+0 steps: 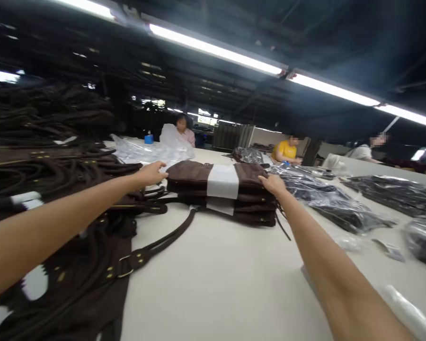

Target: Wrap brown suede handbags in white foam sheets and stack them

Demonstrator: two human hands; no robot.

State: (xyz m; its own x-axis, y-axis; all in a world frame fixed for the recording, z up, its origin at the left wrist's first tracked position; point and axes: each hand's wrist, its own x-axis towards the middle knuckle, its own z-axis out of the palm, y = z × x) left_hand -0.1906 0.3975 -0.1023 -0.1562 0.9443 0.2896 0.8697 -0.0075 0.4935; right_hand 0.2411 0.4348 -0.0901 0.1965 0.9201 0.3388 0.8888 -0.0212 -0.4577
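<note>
While the bare left hand (151, 174) and bare right hand (272, 183) grip its opposite ends, the dark-brown bag stack (191, 174) rests on the white tabletop (213, 274).

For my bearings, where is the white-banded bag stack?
In the head view, the white-banded bag stack is near the centre, on the table, between the left hand and right hand.

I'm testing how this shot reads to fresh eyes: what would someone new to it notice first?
Probably the dark brown stack in the middle of the pale table, a white band across its top, with the left hand and right hand at its two ends. Next, the heap of dark straps and bags filling the left side, and the bright tube lights slanting overhead.
</note>
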